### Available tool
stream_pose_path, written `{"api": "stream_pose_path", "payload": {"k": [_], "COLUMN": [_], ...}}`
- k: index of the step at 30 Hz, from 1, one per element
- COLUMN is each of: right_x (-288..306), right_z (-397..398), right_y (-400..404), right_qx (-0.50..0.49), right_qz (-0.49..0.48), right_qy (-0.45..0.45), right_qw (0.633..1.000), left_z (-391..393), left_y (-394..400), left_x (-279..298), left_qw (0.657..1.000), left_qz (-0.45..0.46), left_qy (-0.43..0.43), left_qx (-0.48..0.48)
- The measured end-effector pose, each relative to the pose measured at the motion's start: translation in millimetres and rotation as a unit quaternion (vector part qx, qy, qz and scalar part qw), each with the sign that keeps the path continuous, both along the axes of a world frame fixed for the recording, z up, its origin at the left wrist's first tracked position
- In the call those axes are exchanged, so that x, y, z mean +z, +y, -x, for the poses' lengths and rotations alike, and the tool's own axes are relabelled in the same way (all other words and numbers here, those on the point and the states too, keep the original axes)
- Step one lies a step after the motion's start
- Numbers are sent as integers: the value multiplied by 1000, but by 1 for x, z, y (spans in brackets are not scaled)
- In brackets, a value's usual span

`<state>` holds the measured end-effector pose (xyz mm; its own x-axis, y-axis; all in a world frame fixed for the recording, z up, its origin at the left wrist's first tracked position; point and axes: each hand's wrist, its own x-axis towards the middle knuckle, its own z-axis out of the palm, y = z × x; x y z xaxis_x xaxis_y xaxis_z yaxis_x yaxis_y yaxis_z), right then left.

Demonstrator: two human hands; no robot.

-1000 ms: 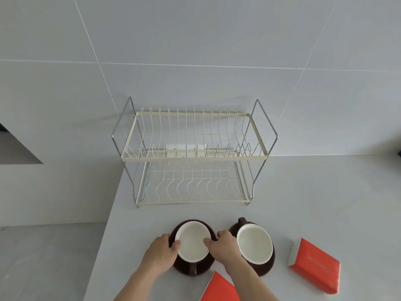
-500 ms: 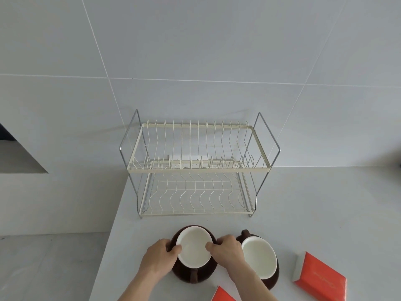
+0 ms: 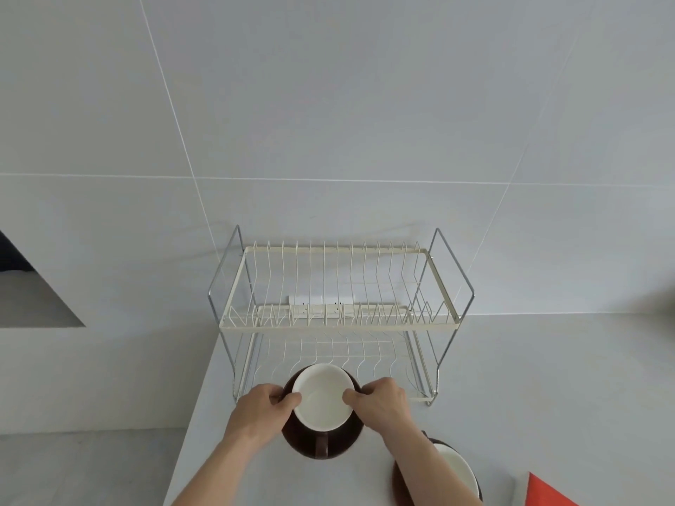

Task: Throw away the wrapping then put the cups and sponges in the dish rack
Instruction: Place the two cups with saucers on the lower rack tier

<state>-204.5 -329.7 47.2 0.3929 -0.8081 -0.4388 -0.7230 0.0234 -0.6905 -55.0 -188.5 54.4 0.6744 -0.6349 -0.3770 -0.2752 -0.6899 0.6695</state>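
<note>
A brown cup with a white inside point(image 3: 323, 398) is held up in front of the lower tier of the two-tier wire dish rack point(image 3: 339, 325). My left hand point(image 3: 261, 410) grips its left rim and my right hand point(image 3: 380, 401) grips its right rim. The cup's handle points toward me. A second brown cup point(image 3: 454, 476) stands on the counter at the lower right, partly hidden by my right forearm. An orange sponge point(image 3: 546, 493) shows only a corner at the bottom right. Both rack tiers hold nothing.
The rack stands on a white counter point(image 3: 548, 378) against a white tiled wall point(image 3: 328, 122). The counter's left edge runs down from the rack's left foot, with grey floor point(image 3: 84, 469) below. A dark opening point(image 3: 22, 294) lies at the far left.
Both hands have lifted the left cup off the counter and carried it forward to the rack's lower tier. The view has tilted up, so the sponges have slid mostly out of frame.
</note>
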Motion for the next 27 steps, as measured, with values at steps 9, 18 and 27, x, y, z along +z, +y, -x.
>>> {"api": "stream_pose_path", "payload": {"k": [9, 18, 27], "right_x": [7, -10, -35], "right_z": [-39, -87, -125], "right_y": [-27, -49, -73], "right_qx": [-7, -31, 5], "right_qz": [-9, -17, 63], "right_qy": [-21, -42, -23], "right_qw": [1000, 999, 998], "left_z": [-37, -69, -98], "left_y": [-27, -57, -89], "left_x": [6, -9, -40], "left_qw": [1000, 997, 993], "left_qz": [2, 5, -16], "left_qy": [-12, -23, -54], "left_qx": [21, 73, 105]}}
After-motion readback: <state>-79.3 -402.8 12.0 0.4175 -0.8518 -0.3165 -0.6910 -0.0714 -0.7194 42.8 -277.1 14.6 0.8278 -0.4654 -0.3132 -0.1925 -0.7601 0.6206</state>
